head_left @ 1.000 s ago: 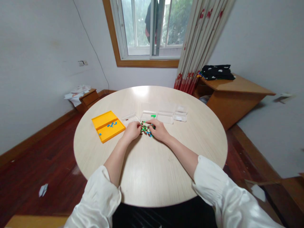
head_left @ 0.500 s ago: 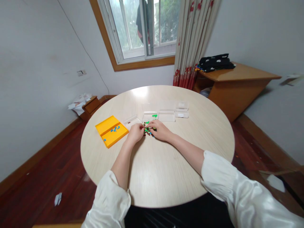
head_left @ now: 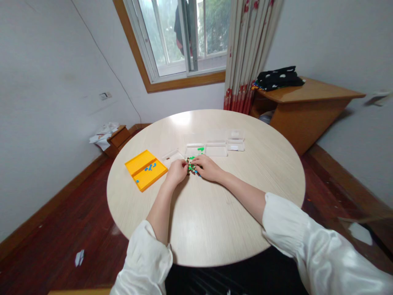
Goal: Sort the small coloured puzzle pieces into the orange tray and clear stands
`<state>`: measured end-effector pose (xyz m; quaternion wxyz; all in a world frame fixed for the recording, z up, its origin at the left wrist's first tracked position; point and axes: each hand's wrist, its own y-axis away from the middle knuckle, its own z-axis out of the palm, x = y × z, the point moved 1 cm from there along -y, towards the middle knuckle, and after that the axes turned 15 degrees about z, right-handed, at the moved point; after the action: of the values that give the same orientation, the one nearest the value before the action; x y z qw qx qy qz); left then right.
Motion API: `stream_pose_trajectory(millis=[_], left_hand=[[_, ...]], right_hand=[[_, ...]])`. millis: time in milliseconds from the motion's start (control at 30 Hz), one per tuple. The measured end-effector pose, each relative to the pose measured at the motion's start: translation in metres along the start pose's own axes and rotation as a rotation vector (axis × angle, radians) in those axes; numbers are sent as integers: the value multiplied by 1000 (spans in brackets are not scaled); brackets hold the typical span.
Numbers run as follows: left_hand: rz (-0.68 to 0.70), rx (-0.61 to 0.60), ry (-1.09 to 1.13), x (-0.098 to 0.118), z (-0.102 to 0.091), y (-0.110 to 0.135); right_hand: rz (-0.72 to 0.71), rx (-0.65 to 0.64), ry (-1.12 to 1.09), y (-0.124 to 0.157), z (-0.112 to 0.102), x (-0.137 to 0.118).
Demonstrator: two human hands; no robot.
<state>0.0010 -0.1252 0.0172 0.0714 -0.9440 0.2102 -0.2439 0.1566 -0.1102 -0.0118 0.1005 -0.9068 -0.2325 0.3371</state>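
Note:
A small heap of tiny coloured pieces (head_left: 192, 168), green, red, blue and white, lies on the round pale wooden table (head_left: 215, 213). My left hand (head_left: 177, 172) rests at the heap's left side with fingers curled onto it. My right hand (head_left: 206, 167) lies on the heap's right side, fingers bent over the pieces. What each set of fingers pinches is too small to make out. An open yellow box (head_left: 145, 169) with several blue pieces sits to the left. Clear plastic boxes (head_left: 215, 148) stand just behind the heap, one with green pieces (head_left: 200, 149).
A wooden desk (head_left: 307, 102) with a dark folded cloth (head_left: 278, 79) stands at the right by a curtain (head_left: 248, 53). A window (head_left: 181, 37) is behind the table. A low wooden stand with papers (head_left: 107, 133) sits at the left wall. Paper scraps lie on the floor.
The view has shifted slightly, so the table sits further right in the picture. Both hands stay at the heap, fingers working among the pieces, with little other movement.

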Motion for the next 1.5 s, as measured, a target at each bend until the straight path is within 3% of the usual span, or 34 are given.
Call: stream_pose_trajectory(millis=[267, 533, 967, 1500], left_hand=[[-9, 47, 17, 0, -1, -1], [21, 105, 114, -1, 0, -1], [124, 58, 125, 1, 2, -1], [102, 57, 157, 0, 3, -1]], right_hand=[[-44, 97, -72, -1, 1, 2], [-61, 97, -128, 1, -5, -6], [13, 105, -161, 2, -8, -11], [68, 88, -155, 3, -11, -13]])
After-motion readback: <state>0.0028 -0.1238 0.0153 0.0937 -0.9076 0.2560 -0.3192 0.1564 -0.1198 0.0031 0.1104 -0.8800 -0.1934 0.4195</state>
